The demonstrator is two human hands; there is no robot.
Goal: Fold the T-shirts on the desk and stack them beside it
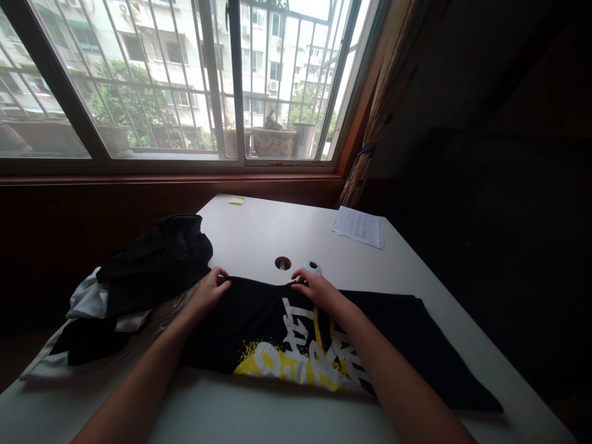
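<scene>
Black printed garment (272, 320) is lying across the desk (259, 231), its right end reaching toward the right edge and its left end lying just beside a clothes pile (155, 265), which is covering part of the left edge. The left hand (215, 286) is pinching the garment's far border, thumb and fingers nearly meeting on cloth; the right hand (313, 287) is pinching it farther right, fingers curling almost together, how firmly I cannot tell. This spacing is probably giving control of the border between them. Papers (358, 227) are resting by the far right corner, seemingly leaving the cloth room.
</scene>
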